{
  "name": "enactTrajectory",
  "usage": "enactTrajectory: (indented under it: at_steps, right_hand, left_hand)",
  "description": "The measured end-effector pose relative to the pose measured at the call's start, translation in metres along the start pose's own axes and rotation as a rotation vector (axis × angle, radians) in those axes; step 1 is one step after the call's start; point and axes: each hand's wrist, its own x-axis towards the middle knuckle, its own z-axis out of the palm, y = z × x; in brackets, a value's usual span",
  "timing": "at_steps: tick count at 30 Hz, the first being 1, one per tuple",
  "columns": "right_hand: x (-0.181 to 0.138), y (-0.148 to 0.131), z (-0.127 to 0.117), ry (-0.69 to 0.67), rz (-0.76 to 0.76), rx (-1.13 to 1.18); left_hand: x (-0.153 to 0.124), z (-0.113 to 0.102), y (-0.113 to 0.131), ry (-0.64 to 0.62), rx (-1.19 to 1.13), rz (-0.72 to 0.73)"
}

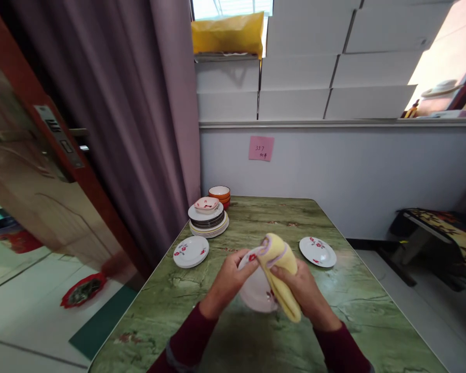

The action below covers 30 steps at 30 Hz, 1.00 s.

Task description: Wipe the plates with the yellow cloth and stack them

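A white plate with red flowers [256, 290] is held tilted above the table. My left hand [231, 277] is closed on the plate's left rim, thumb on its upper face. My right hand [305, 290] grips a folded yellow cloth [281, 259] with a purple edge. The cloth lies over the plate's right side and hides that part of the rim. To the right, another flowered plate [317, 252] lies flat on the table. A low stack of flowered plates [191, 252] sits to the left of my hands.
On the green marbled table [171, 321], a tall stack of plates [208, 224] stands at the back left, topped by a small square dish [206, 205]. Orange bowls [219, 194] are stacked behind it. A curtain [147, 129] and a door [62, 140] border the left side.
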Motion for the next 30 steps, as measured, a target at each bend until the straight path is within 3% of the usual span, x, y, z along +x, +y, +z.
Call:
enactTrajectory:
  at_steps: [3,5,9,13,17,19,22,25,30]
  right_hand:
    - [-0.005,-0.022,0.001,-0.277,0.008,-0.102]
    - [-0.008,-0.029,0.007,-0.307,0.031,-0.086]
    - [-0.011,-0.025,0.026,-0.063,0.043,0.052]
    - [-0.017,-0.006,0.061,0.155,-0.022,0.308]
    - [-0.03,0.007,0.105,0.473,-0.038,0.45]
    - [-0.035,0.008,0.118,0.497,-0.038,0.482]
    - [-0.035,0.004,0.113,0.378,-0.022,0.499]
    - [-0.027,-0.003,0.085,0.403,-0.046,0.436]
    - [-0.016,-0.007,0.052,0.498,-0.266,-0.012]
  left_hand:
    - [-0.006,-0.002,0.021,-0.145,0.14,-0.023]
    - [-0.011,0.001,0.027,-0.116,0.104,-0.024]
    - [-0.018,0.003,0.025,0.09,-0.033,0.041]
    - [-0.022,0.009,0.021,0.263,-0.235,0.036]
    - [-0.027,0.028,0.019,0.593,-0.408,0.192]
    - [-0.028,0.033,0.019,0.664,-0.481,0.224]
    - [-0.025,0.025,0.02,0.686,-0.6,0.202]
    - [-0.018,0.003,0.021,0.782,-0.678,0.202]
    - [-0.014,-0.023,0.011,0.793,-0.62,0.16]
